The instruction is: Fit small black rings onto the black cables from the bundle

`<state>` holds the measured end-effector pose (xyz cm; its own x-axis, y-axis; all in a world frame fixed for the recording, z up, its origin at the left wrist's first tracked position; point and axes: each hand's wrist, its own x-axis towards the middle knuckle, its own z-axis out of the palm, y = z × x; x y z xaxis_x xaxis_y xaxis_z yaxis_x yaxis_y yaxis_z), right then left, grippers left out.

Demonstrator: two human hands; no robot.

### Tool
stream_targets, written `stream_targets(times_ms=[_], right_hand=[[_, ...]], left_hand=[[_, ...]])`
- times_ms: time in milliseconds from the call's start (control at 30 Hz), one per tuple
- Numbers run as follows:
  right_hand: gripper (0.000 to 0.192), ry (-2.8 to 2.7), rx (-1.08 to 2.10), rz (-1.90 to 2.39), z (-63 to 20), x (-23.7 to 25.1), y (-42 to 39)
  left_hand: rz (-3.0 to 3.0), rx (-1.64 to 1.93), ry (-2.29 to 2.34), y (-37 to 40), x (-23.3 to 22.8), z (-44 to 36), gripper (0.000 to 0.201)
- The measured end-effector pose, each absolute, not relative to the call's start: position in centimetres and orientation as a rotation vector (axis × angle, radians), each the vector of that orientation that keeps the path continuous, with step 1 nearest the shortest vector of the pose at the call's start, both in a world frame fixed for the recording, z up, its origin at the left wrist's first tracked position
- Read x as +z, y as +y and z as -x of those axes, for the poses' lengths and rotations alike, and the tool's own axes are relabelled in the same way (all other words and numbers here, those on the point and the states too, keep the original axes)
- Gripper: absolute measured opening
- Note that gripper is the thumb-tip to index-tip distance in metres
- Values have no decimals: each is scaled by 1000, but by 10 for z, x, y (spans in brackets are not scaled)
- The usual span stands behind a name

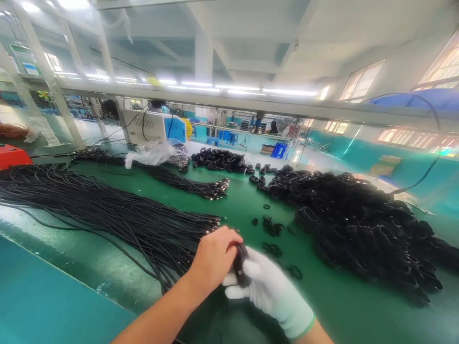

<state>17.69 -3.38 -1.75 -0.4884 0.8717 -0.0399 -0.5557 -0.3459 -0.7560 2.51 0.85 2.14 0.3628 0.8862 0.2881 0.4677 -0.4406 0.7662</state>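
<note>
At the bottom centre of the frame the two hands meet over the green desk. The bare left hand is curled, its fingers pinching a small black coil of cable. The gloved right hand grips the same coil from below, fingers pressed together around it. The coil sits between the two hands, just above the desk, and looks nearly wound, though how tight it is cannot be told.

Just beyond the hands, a few loose black ties lie scattered on the desk in the centre of the frame.

To the left, a broad fan of straight cables spreads across the desk, their ends pointing toward the hands. These look uncoiled, so a large share of the work seems left.

To the right, a big heap of bundles fills the middle right of the frame, judging by shape already coiled; that pile suggests much is done.

Farther back, in the upper centre, lie a second cable bunch and a smaller pile of coils. Behind them, upper left, stands a white and blue machine beside a crumpled plastic bag.
</note>
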Motion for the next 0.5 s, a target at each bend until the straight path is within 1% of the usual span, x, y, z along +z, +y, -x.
stream_targets(times_ms=[67, 167, 233, 300, 400, 500], right_hand=[[36, -741, 2029, 433, -183, -20, -32], [46, -670, 2058, 352, -188, -18, -30], [50, -764, 1997, 437, -192, -12, -30], [45, -1052, 1749, 784, -199, -4, -29], [44, -1397, 1078, 1438, -227, 10, -23], [60, -1383, 607, 1767, -276, 24, -13]], left_hand=[[-1994, 895, 1165, 12, 36, -21, 20], [-1859, 954, 1236, 17, 49, -10, 24], [-1841, 954, 1278, 20, 47, -1, 27], [-1871, 906, 1333, 25, 38, 10, 32], [-1898, 819, 1517, 34, 18, 31, 38], [-1898, 808, 1659, 40, 1, 52, 31]])
